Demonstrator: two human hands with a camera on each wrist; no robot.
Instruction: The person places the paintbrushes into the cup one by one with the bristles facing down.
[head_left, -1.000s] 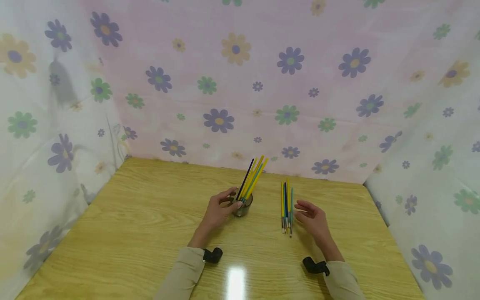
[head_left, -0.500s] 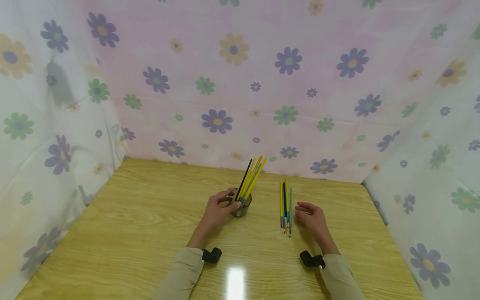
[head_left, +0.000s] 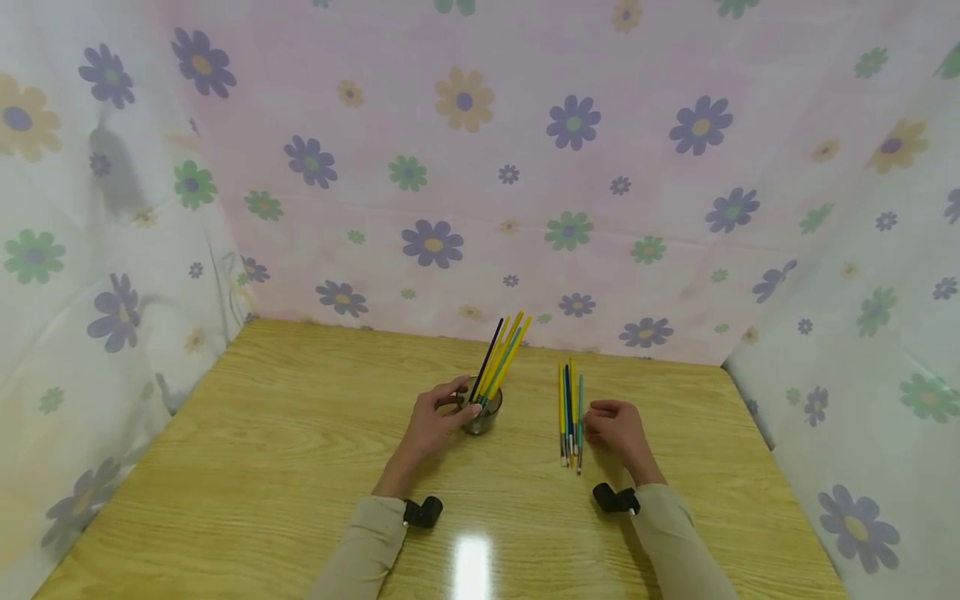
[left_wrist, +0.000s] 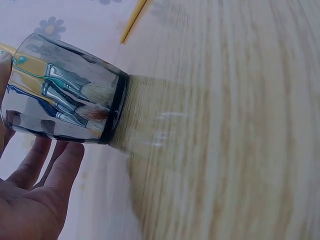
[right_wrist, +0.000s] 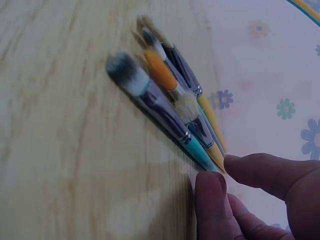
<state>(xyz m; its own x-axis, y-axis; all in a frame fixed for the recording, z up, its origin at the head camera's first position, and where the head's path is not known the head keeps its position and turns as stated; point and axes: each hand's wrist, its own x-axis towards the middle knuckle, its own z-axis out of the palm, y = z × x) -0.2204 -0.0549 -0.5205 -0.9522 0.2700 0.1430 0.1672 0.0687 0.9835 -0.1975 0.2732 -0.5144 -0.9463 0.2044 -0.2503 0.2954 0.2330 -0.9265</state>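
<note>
A small clear glass cup [head_left: 482,414] stands upright near the middle of the wooden surface [head_left: 262,442], with a sheaf of slim paintbrushes [head_left: 501,354] in it, handles up and leaning to the far right, bristle ends down against the thick glass base. The left hand [head_left: 435,417] wraps its fingers around the cup's left side and holds it. To the right of the cup, well apart from it, a small bundle of loose brushes [head_left: 570,412] lies flat on the surface, their long axis running near to far, bristle ends toward the near edge. The right hand [head_left: 617,425] sits just right of that bundle, so the brushes lie directly to its left; its thumb and fingertips [right_wrist: 212,187] are curled in at the teal and yellow handles, touching or all but touching them, though I cannot tell whether they have yet pinched one. The handles look smooth and painted, with metal ferrules and soft tufts.
</note>
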